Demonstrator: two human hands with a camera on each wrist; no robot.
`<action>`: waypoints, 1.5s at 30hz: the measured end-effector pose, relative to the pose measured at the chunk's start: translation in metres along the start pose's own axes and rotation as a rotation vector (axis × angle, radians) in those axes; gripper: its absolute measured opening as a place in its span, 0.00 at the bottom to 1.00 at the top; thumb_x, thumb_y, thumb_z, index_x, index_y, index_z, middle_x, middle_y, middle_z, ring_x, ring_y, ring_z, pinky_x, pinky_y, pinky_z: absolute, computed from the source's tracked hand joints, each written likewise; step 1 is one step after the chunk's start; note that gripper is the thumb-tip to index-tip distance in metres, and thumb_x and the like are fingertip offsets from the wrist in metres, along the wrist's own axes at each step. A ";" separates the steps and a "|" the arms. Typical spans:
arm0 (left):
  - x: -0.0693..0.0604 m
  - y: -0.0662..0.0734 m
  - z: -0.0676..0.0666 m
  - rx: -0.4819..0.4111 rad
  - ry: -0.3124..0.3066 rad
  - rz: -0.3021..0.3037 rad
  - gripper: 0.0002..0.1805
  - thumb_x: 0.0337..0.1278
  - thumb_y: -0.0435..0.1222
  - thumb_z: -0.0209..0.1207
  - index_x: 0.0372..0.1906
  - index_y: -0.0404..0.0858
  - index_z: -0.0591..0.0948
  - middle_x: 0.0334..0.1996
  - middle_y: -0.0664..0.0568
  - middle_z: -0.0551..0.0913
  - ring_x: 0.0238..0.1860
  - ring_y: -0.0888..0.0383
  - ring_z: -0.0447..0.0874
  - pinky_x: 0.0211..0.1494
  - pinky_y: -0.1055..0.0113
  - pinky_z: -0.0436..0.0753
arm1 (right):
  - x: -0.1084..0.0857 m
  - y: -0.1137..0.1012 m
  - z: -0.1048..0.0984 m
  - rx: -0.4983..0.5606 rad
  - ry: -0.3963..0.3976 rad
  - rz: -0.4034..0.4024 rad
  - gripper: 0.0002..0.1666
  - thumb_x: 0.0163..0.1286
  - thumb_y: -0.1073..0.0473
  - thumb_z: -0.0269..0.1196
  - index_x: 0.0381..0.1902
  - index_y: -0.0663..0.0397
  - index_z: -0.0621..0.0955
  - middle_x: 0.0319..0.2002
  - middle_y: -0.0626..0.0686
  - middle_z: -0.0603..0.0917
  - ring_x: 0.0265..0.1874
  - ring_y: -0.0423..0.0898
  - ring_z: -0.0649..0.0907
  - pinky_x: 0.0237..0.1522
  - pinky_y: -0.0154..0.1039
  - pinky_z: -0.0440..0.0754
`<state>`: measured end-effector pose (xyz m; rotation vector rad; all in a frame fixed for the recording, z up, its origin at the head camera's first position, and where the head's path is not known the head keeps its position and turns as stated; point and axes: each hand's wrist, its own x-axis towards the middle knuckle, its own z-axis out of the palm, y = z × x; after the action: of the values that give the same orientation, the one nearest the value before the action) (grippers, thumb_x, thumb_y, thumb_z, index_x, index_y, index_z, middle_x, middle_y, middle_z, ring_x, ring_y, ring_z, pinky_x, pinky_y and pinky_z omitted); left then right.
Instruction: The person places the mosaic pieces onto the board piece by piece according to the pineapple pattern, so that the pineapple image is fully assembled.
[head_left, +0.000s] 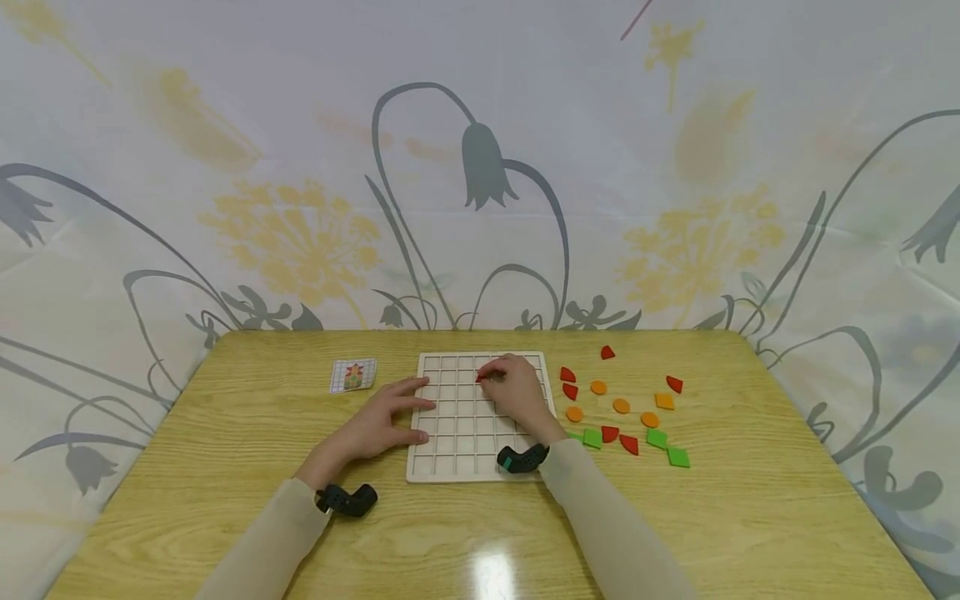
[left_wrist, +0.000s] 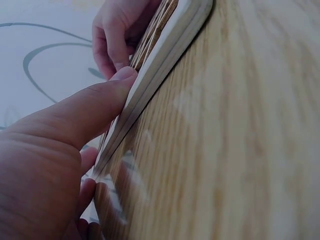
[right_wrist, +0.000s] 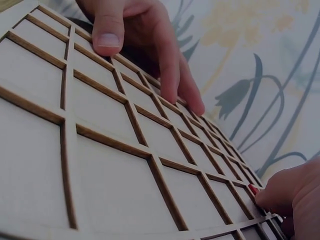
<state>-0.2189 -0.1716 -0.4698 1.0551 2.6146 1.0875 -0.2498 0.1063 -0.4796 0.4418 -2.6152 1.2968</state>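
A pale grid board [head_left: 446, 472] with raised dividers lies on the table. The right hand [head_left: 517, 393] pinches a small red piece [head_left: 481, 377] over the upper middle cells; in the right wrist view the red piece [right_wrist: 253, 189] shows at the fingertips of the right hand [right_wrist: 292, 192]. On the board's left edge rest the spread fingers of the left hand [head_left: 382, 418], thumb nearest the front. The left wrist view shows the left hand's thumb [left_wrist: 85, 107] against the board's side [left_wrist: 160, 65]. No other piece shows on the visible cells.
Right of the board lie several loose pieces: red quarter shapes [head_left: 607, 352], orange discs [head_left: 621, 406], an orange square [head_left: 664, 402] and green pieces [head_left: 678, 457]. A small card with a flower picture [head_left: 353, 376] lies left of the board. Patterned cloth [head_left: 480, 250] hangs behind the table.
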 end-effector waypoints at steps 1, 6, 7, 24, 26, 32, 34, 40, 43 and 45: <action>0.000 0.000 -0.001 0.000 -0.001 -0.003 0.26 0.59 0.43 0.69 0.61 0.37 0.82 0.74 0.39 0.61 0.74 0.35 0.53 0.70 0.35 0.57 | 0.000 0.000 0.000 0.022 0.008 0.007 0.07 0.65 0.65 0.65 0.36 0.51 0.89 0.36 0.48 0.83 0.35 0.47 0.80 0.40 0.43 0.79; -0.001 0.000 -0.002 -0.010 0.000 -0.009 0.26 0.59 0.43 0.68 0.61 0.37 0.81 0.75 0.40 0.61 0.74 0.36 0.52 0.71 0.35 0.56 | 0.000 -0.002 -0.011 0.161 0.030 0.090 0.09 0.68 0.66 0.63 0.43 0.56 0.88 0.41 0.51 0.84 0.37 0.47 0.81 0.40 0.42 0.81; -0.001 0.000 -0.002 -0.015 0.000 -0.009 0.26 0.59 0.43 0.68 0.61 0.37 0.81 0.75 0.40 0.61 0.75 0.36 0.52 0.71 0.35 0.56 | -0.001 -0.002 -0.015 0.174 0.033 0.106 0.09 0.68 0.66 0.63 0.44 0.57 0.88 0.42 0.53 0.84 0.39 0.48 0.82 0.41 0.43 0.82; -0.001 0.001 -0.001 -0.008 -0.009 -0.012 0.27 0.60 0.44 0.68 0.62 0.37 0.81 0.74 0.40 0.61 0.74 0.36 0.52 0.71 0.36 0.56 | -0.027 0.064 -0.126 0.068 0.090 0.236 0.15 0.72 0.64 0.61 0.54 0.61 0.84 0.50 0.61 0.82 0.39 0.52 0.80 0.29 0.35 0.78; -0.001 0.002 -0.001 -0.010 -0.007 -0.014 0.27 0.59 0.43 0.69 0.61 0.37 0.81 0.75 0.41 0.61 0.75 0.36 0.52 0.71 0.36 0.56 | -0.034 0.074 -0.141 0.038 0.103 0.245 0.16 0.73 0.63 0.60 0.55 0.61 0.84 0.51 0.62 0.82 0.40 0.53 0.79 0.28 0.34 0.76; -0.001 0.002 -0.001 -0.016 -0.006 -0.014 0.27 0.60 0.43 0.68 0.62 0.37 0.81 0.75 0.40 0.61 0.75 0.36 0.52 0.71 0.35 0.56 | -0.064 0.091 -0.184 -0.052 0.114 0.245 0.17 0.74 0.61 0.59 0.55 0.64 0.83 0.52 0.64 0.81 0.44 0.50 0.77 0.31 0.32 0.75; 0.000 0.002 -0.001 -0.018 -0.007 -0.015 0.27 0.60 0.43 0.68 0.62 0.37 0.81 0.75 0.40 0.61 0.75 0.36 0.51 0.71 0.35 0.56 | -0.075 0.093 -0.194 -0.095 0.119 0.227 0.16 0.74 0.61 0.59 0.54 0.64 0.83 0.51 0.64 0.82 0.42 0.46 0.76 0.33 0.30 0.75; 0.000 0.002 -0.001 -0.014 -0.007 -0.029 0.27 0.59 0.44 0.69 0.61 0.38 0.81 0.75 0.41 0.61 0.74 0.36 0.52 0.71 0.35 0.56 | -0.098 0.098 -0.211 -0.206 0.120 0.151 0.12 0.71 0.65 0.62 0.49 0.62 0.86 0.49 0.64 0.83 0.37 0.40 0.79 0.32 0.29 0.77; 0.000 0.001 -0.001 -0.014 -0.008 -0.033 0.27 0.59 0.44 0.69 0.62 0.38 0.81 0.75 0.42 0.61 0.74 0.36 0.52 0.71 0.36 0.57 | -0.103 0.101 -0.214 -0.246 0.098 0.111 0.11 0.67 0.68 0.66 0.47 0.62 0.87 0.48 0.64 0.84 0.38 0.50 0.83 0.34 0.36 0.80; 0.000 0.000 0.000 -0.013 -0.008 -0.034 0.27 0.59 0.44 0.69 0.62 0.38 0.81 0.75 0.42 0.61 0.75 0.36 0.52 0.71 0.36 0.56 | -0.106 0.103 -0.215 -0.260 0.070 0.103 0.12 0.65 0.70 0.66 0.47 0.63 0.87 0.48 0.65 0.84 0.42 0.59 0.83 0.39 0.45 0.82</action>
<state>-0.2186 -0.1720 -0.4701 1.0070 2.6058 1.0896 -0.1787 0.3561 -0.4590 0.2177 -2.7267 0.9598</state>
